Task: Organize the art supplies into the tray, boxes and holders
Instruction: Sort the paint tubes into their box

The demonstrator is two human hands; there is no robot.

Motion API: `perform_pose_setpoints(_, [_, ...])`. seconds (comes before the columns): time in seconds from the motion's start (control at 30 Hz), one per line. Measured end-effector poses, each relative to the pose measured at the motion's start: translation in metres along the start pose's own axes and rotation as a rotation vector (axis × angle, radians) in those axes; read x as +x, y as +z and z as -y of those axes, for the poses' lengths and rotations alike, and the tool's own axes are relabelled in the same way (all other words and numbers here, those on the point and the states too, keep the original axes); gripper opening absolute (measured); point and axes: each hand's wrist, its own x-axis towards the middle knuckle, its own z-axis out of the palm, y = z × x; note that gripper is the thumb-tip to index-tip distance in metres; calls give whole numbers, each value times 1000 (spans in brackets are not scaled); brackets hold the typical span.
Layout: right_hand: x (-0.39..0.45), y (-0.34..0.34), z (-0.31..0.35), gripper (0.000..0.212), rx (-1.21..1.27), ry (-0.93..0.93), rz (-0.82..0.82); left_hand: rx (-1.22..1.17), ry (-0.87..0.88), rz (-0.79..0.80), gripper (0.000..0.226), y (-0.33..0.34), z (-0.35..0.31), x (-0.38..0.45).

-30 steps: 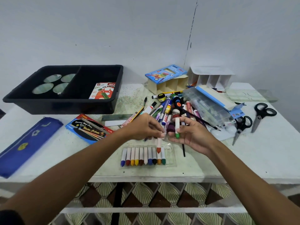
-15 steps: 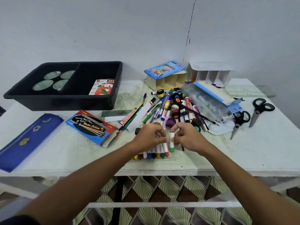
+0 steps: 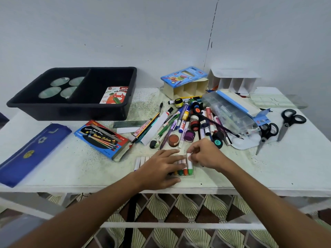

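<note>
Near the table's front edge, the left hand (image 3: 162, 167), fingers flat, steadies the crayon tray (image 3: 194, 173); the right hand (image 3: 204, 155) pinches a green crayon (image 3: 189, 166) (last slot). Lower gently, keeping it parallel.

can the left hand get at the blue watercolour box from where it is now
Probably yes. The watercolour box lies in the open just left of the left hand, nothing on top of it or between them. But that hand is resting flat on the crayon tray and would have to lift off.
</note>
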Motion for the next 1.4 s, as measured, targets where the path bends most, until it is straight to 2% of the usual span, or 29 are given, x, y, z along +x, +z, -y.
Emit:
perform_pose_setpoints(0.2, [0,2,-4,14,-40,-33,-51,81,45,33,46,-3,3,0])
perform_pose_setpoints(0.5, [-5,8,-12,10,-100,-86,-126,15,8,105,47,-6,7,-3])
perform_pose_setpoints(0.73, [-7,13,-21,15,-164,-248,-141,58,20,175,54,-4,8,-12])
perform_pose_setpoints(0.93, [-4,16,-29,25,-362,-390,-150,114,21,270,59,-4,8,-15])
perform_pose_setpoints(1.07, [-10,16,-39,30,-439,-666,-232,138,13,222,59,-8,9,-19])
perform_pose_setpoints(1.17, [-11,20,-54,29,-523,-825,-227,170,-17,161,55,-13,13,-33])
perform_pose_setpoints(1.3, [-9,22,-65,34,-594,-891,-250,162,-55,232,60,-13,18,-50])
perform_pose_setpoints(1.4, [-8,26,-63,45,-617,-927,-272,172,-60,228,60,-17,17,-49])
